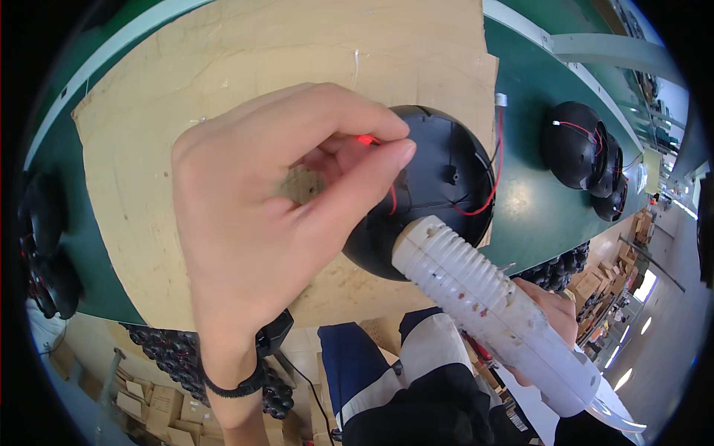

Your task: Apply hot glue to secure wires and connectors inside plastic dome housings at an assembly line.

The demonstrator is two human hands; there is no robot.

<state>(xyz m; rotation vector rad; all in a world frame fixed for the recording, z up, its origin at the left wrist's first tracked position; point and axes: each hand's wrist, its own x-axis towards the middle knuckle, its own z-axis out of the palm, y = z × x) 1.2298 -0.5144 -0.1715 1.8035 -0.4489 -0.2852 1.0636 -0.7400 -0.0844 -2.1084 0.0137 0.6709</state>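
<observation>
A round black plastic shell (435, 160) lies hollow side up on the cardboard, with thin red wires (487, 204) inside it and over its rim. Over its left side, my left hand (275, 171) is closed in a pinch, thumb and forefinger together. A red wire runs up to these fingers, and a red glow shows behind them; the pinched end itself is hidden. My right hand (550, 312) is wrapped round a white glue gun (483, 297) with a ribbed, stained barrel. The gun's front points into the shell's lower part, its tip hidden from view.
Cardboard (149, 186) covers much of the green table (520, 223). Several black shells with red wires (576, 145) stand at the right, and more dark shells (48, 245) at the left edge. A white connector (500, 99) hangs on a wire beyond the shell. Boxes (167, 405) sit below.
</observation>
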